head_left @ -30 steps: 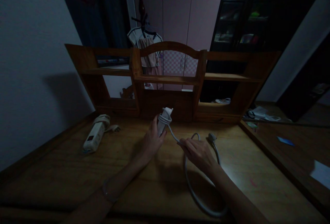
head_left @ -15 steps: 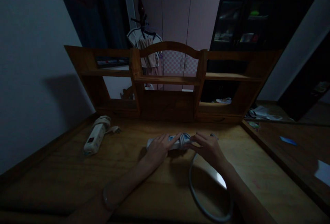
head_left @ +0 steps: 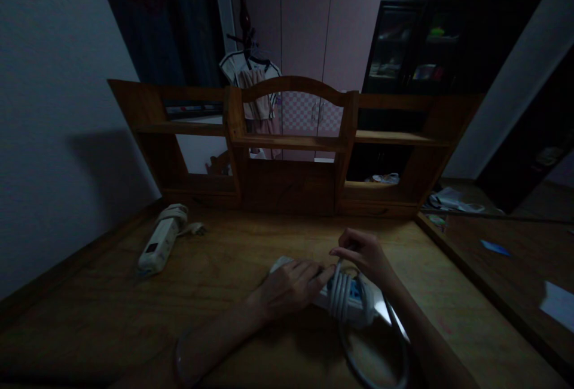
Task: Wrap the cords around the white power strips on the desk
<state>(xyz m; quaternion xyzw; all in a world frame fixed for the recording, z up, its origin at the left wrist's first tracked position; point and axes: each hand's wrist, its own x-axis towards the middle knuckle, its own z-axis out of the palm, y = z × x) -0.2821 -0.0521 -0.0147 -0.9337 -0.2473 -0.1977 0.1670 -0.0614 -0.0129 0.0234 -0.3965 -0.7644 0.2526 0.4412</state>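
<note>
A white power strip (head_left: 320, 299) with blue sockets lies at a slant on the wooden desk, partly covered by my left hand (head_left: 293, 284). The left fingers wrap over its body and hold it. Several turns of its grey cord (head_left: 341, 294) circle the strip near the right end. Above those turns, my right hand (head_left: 361, 251) pinches the cord between thumb and fingers. From there a loose loop of cord hangs toward the desk's near edge, partly behind my right forearm.
A second power strip (head_left: 159, 245), its cord wound round one end, lies at the left by the wall. A wooden shelf unit (head_left: 287, 144) stands along the desk's back. On the surface at the right are a blue card (head_left: 494, 248) and white paper (head_left: 558, 299).
The held power strip has shifted right and nearer to me and now slants, its right end toward me. My right hand is now above the cord turns instead of at the strip's end.
</note>
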